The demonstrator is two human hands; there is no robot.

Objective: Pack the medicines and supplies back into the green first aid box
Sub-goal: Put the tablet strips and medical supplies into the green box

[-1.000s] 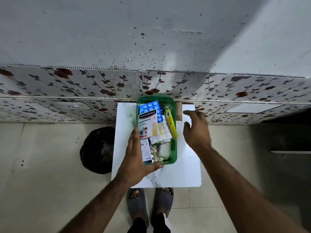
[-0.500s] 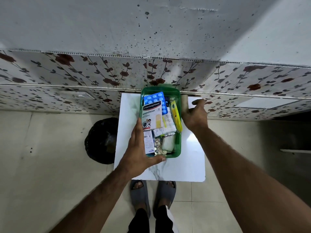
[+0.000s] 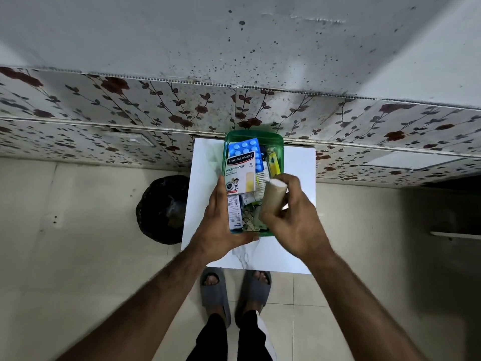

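The green first aid box (image 3: pixel 253 135) sits on a small white table (image 3: pixel 296 173), against the wall. Inside lie a Hansaplast plaster pack (image 3: pixel 240 173), a blue blister strip (image 3: pixel 243 147), a yellow item (image 3: pixel 273 164) and small packets. My left hand (image 3: pixel 221 227) grips the box's near left corner, thumb under the front edge. My right hand (image 3: pixel 294 217) holds a beige bandage roll (image 3: pixel 273 201) tilted over the box's near right part. The roll hides the contents below it.
A black bin bag (image 3: pixel 162 209) stands on the floor left of the table. A floral-panelled wall (image 3: pixel 130 113) runs behind it. My feet in grey slippers (image 3: pixel 216 293) are just before the table's front edge.
My right hand took the beige roll from the table right of the box's far end and brought it back over the box. My left hand stayed on the box.
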